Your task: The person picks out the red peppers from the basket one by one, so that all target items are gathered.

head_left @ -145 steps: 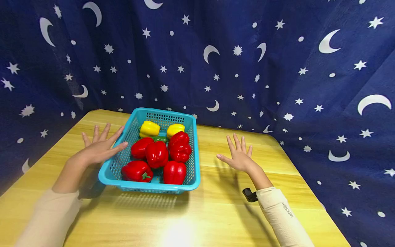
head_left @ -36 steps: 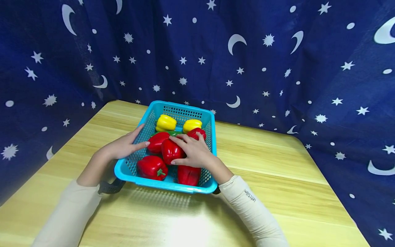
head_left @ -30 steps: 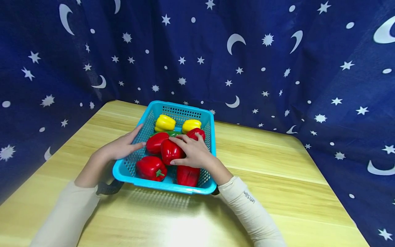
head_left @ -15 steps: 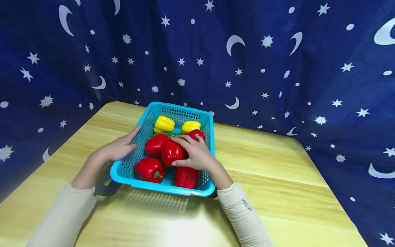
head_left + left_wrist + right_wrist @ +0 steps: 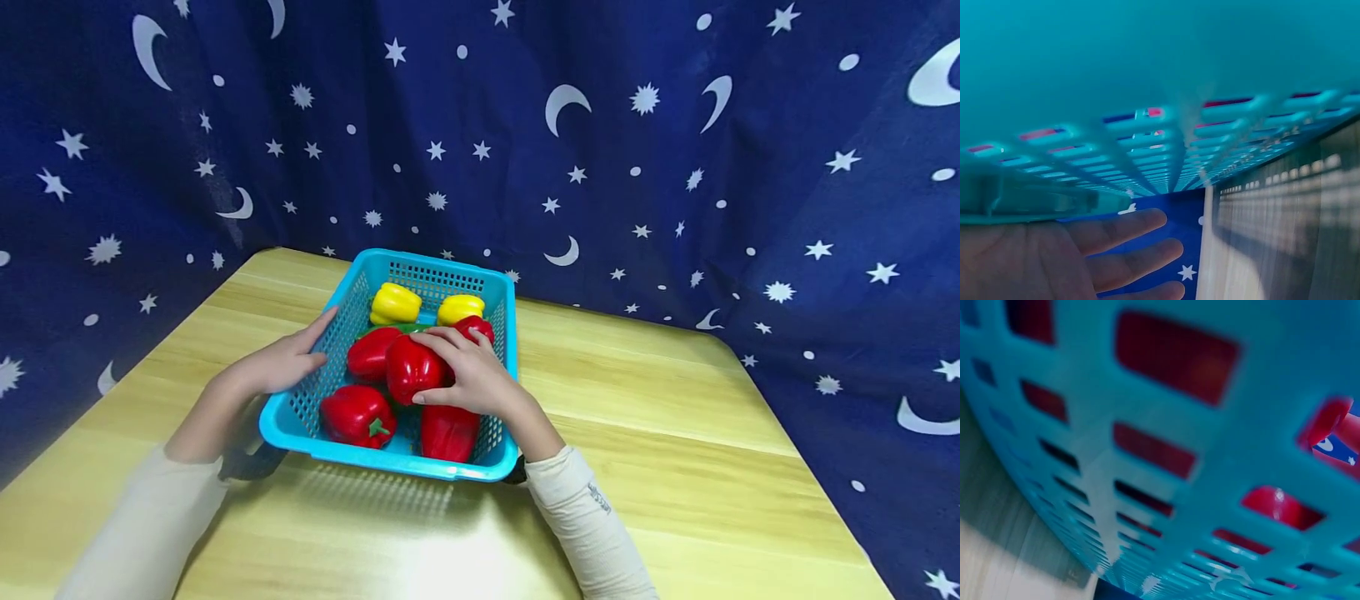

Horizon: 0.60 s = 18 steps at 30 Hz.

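Observation:
A turquoise plastic basket (image 5: 375,457) holds red and yellow bell peppers and a green one. My left hand (image 5: 273,362) grips its left rim, with the thumb over the rim. In the left wrist view, fingers (image 5: 1129,265) extend under the rim outside the perforated wall. My right hand (image 5: 474,375) reaches over the right wall, thumb and forefinger spanning the right side of the middle red bell pepper (image 5: 411,370). My palm hides another red pepper. Other red bell peppers (image 5: 358,415) lie at the front. In the right wrist view, the wall (image 5: 1210,462) fills most of the frame.
The basket stands on a pale wooden table (image 5: 637,417). Two yellow bell peppers (image 5: 395,304) and a partly hidden green pepper (image 5: 412,327) lie toward its back. A dark blue curtain (image 5: 495,125) with moons and stars hangs behind the table.
From apart earlier, my right hand has come into the basket over the red peppers. My left thumb has drawn back toward the rim. The view shifts slightly.

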{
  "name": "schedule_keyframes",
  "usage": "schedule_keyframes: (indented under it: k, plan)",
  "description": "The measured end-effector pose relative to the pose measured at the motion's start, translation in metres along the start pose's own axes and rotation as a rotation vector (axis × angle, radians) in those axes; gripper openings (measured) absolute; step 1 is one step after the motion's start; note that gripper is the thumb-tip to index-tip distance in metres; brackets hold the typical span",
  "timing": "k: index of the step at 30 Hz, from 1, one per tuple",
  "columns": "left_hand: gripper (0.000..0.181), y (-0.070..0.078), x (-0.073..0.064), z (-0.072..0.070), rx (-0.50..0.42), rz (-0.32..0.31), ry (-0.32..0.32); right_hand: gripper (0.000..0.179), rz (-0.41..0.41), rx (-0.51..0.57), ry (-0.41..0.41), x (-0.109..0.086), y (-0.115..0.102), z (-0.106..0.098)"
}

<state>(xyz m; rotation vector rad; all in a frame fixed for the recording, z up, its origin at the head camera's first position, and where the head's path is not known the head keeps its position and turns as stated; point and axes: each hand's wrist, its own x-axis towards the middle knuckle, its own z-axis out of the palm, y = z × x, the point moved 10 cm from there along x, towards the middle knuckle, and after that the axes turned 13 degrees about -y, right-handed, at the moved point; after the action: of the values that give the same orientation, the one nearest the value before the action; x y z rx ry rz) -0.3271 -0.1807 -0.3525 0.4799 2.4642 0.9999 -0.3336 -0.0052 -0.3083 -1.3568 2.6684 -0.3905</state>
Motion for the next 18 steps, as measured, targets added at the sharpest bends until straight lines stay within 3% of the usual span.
schedule_keyframes:
  k: [8, 18]
  plan:
    - [0.071, -0.0050, -0.0004, 0.0048, -0.001, -0.028, -0.007, 0.074, -0.025, 0.086, 0.015, -0.0028, 0.0018, -0.0013]
    - [0.071, -0.0038, 0.0032, 0.0037, 0.012, -0.041, -0.015, 0.075, -0.021, 0.086, 0.048, -0.0065, 0.0068, -0.0093]
